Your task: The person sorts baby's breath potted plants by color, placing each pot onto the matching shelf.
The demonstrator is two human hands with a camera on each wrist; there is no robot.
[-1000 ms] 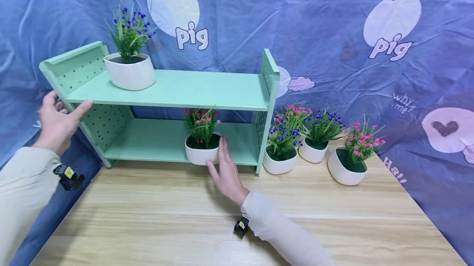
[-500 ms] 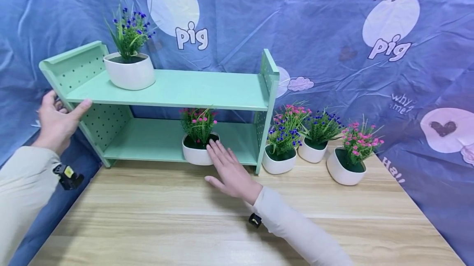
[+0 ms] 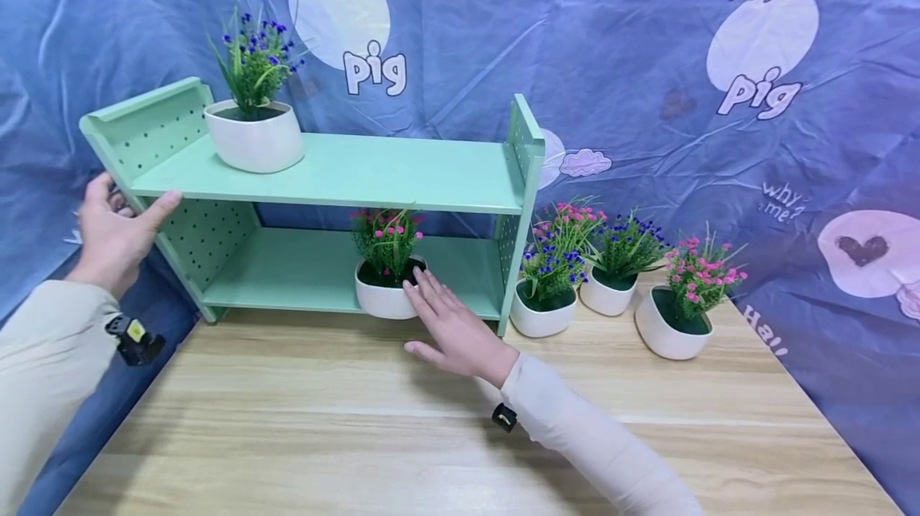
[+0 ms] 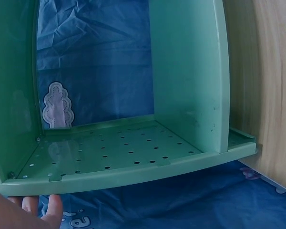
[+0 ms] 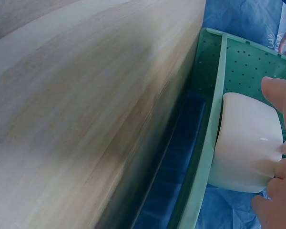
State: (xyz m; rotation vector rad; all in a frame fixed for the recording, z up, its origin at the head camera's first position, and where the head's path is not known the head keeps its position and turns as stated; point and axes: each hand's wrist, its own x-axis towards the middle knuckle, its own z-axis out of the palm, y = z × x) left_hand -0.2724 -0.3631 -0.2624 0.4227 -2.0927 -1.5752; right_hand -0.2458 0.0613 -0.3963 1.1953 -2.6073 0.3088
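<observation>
Behind everything and down both sides, a creased blue printed fabric point(image 3: 474, 21) is hung, covered in cartoon pigs, pale ovals and bits of lettering like "pig" and "why me?". A pale wood-grain table point(image 3: 345, 436) is set in front of it, kinda shiny near the front, with soft shadows thrown under the arms. At the back of the tabletop, a mint-green two-tier metal-looking shelf point(image 3: 410, 172) with perforated side panels is stood upright.

On its lower board, right of the middle and by the front edge, a white squarish pot with pink flowers point(image 3: 386, 302) is parked. Its right side is touched by the right hand point(image 3: 463, 336), fingers laid out straight, nothing gripped. The shelf's left panel is held by the left hand point(image 3: 115, 236), thumb across the front; the other fingers are partly hidden, so the firmness can't really be judged.

Up top, at the left end, a rounded white pot with blue-violet flowers point(image 3: 255, 140) is placed. More white flowerpots point(image 3: 674, 331) are grouped on the table, right of the shelf.
</observation>
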